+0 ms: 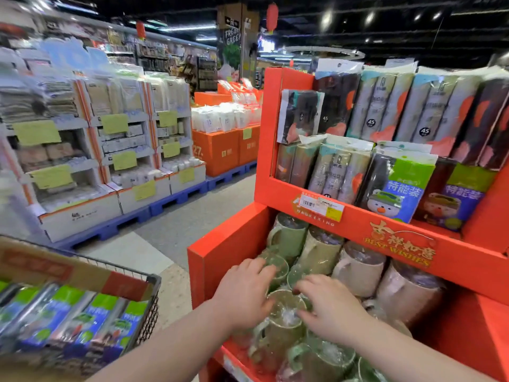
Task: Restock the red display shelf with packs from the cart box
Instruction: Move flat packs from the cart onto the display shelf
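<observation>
Down at lower centre, the left hand [242,293] and right hand [330,310] curl their fingers [298,289] round a wrapped green mug [283,323] in the bottom bin of the red display shelf [220,252]. Packs [82,318] lie in the cart box [55,271] at lower left; similar packs stand on the shelf's upper tier at right.

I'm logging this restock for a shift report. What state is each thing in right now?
Left hand, fingers curled over a mug.
Right hand, fingertips on a wrapped mug, grip unclear.
Mugs, plastic-wrapped, piled in the lower bin, some lying down.
Cart box, open, packs inside.
Red display shelf, upper tier stocked with packs.
</observation>
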`<state>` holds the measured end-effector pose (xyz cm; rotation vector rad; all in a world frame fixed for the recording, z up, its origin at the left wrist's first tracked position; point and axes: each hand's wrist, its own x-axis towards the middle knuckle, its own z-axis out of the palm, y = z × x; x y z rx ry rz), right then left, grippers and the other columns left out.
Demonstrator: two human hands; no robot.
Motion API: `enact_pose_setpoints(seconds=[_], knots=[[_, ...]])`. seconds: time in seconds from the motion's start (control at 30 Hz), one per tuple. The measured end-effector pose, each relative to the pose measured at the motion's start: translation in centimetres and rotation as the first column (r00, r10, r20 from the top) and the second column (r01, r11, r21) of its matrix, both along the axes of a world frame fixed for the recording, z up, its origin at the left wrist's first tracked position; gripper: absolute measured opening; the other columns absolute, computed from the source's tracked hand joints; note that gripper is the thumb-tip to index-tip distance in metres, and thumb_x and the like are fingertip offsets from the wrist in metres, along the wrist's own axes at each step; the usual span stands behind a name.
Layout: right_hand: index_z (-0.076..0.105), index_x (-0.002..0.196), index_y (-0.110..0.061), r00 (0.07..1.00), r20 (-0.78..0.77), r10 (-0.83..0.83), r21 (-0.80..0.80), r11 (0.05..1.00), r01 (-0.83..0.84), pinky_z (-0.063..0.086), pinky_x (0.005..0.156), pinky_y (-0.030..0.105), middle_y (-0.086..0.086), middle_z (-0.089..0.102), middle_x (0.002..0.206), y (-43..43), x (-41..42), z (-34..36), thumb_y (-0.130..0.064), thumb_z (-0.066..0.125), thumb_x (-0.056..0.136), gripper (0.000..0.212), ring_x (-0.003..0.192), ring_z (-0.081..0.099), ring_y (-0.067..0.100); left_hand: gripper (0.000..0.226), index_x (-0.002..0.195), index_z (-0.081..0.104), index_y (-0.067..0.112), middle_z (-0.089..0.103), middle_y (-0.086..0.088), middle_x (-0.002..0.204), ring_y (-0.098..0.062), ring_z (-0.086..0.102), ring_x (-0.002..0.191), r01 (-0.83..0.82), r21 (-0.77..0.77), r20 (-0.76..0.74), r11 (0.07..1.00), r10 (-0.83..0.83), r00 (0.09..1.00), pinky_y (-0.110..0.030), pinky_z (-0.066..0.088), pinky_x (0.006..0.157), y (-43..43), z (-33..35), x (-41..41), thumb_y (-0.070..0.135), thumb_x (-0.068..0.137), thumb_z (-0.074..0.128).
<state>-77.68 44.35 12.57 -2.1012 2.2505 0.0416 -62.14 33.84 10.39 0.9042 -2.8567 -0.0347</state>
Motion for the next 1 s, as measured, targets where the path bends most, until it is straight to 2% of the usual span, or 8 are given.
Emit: enact_pose_setpoints(seconds=[0.17,0.33,0.53,0.77,0.87,1.0], knots=[[0.048,0.127,-0.018,0.995,-0.013,0.099,0.09,0.991,-0.098,0.033,0.106,0.034,0.003,0.048,0.129,-0.1,7.1,-2.4,-0.036,0.047,0.091,0.041,0.124,0.043,0.024,0.076,0.139,0.039,0.021,0.044,-0.003,0.134,-0.027,0.045,0.123,-0.066,0.088,0.034,0.994,0.063,0.997,-0.038,0.04,0.101,0.6,-1.4,7.2,0.055,0.073,0.025],[0.051,0.125,-0.022,0.988,0.044,0.149,0.091,0.984,-0.153,0.038,0.099,0.033,0.003,0.053,0.124,-2.6,15.7,-3.7,-0.038,0.048,0.089,0.04,0.12,0.049,0.024,0.057,0.14,0.035,0.02,0.043,-0.004,0.135,-0.026,0.043,0.125,-0.276,0.141,0.164,0.951,0.252,0.954,-0.038,0.04,0.099,0.6,-3.5,18.0,0.042,0.089,0.049],[0.048,0.129,-0.026,0.971,0.088,0.223,0.034,0.973,-0.227,0.039,0.099,0.034,0.001,0.051,0.133,-6.0,26.8,-3.2,-0.039,0.051,0.09,0.041,0.125,0.047,0.024,0.047,0.13,0.042,0.02,0.046,-0.005,0.129,-0.028,0.043,0.124,-0.495,0.213,0.29,0.842,0.429,0.855,-0.04,0.041,0.097,2.7,-6.9,31.3,0.039,0.087,0.049],[0.052,0.128,-0.023,0.943,0.14,0.302,-0.075,0.953,-0.294,0.044,0.096,0.035,0.003,0.057,0.126,-9.0,37.4,-1.9,-0.039,0.054,0.088,0.042,0.119,0.053,0.026,0.05,0.133,0.039,0.019,0.044,-0.006,0.131,-0.028,0.041,0.126,-0.62,0.249,0.374,0.744,0.516,0.77,-0.041,0.038,0.103,5.6,-9.9,42.9,0.041,0.089,0.048],[0.052,0.127,-0.023,0.937,0.17,0.305,-0.061,0.952,-0.299,0.043,0.097,0.037,0.002,0.055,0.126,-10.3,40.3,-2.0,-0.034,0.055,0.088,0.041,0.118,0.052,0.026,0.054,0.138,0.036,0.02,0.043,-0.005,0.137,-0.027,0.039,0.129,-0.647,0.29,0.374,0.705,0.539,0.755,-0.04,0.037,0.104,6.1,-11.3,45.8,0.039,0.089,0.046],[0.051,0.127,-0.023,0.93,0.163,0.33,0.012,0.942,-0.336,0.044,0.094,0.038,0.004,0.055,0.126,-11.6,42.9,-3.9,-0.039,0.054,0.088,0.042,0.118,0.052,0.027,0.06,0.146,0.027,0.021,0.038,-0.004,0.144,-0.026,0.037,0.132,-0.677,0.315,0.37,0.665,0.57,0.733,-0.039,0.035,0.107,5.9,-12.4,48.3,0.041,0.092,0.044]])
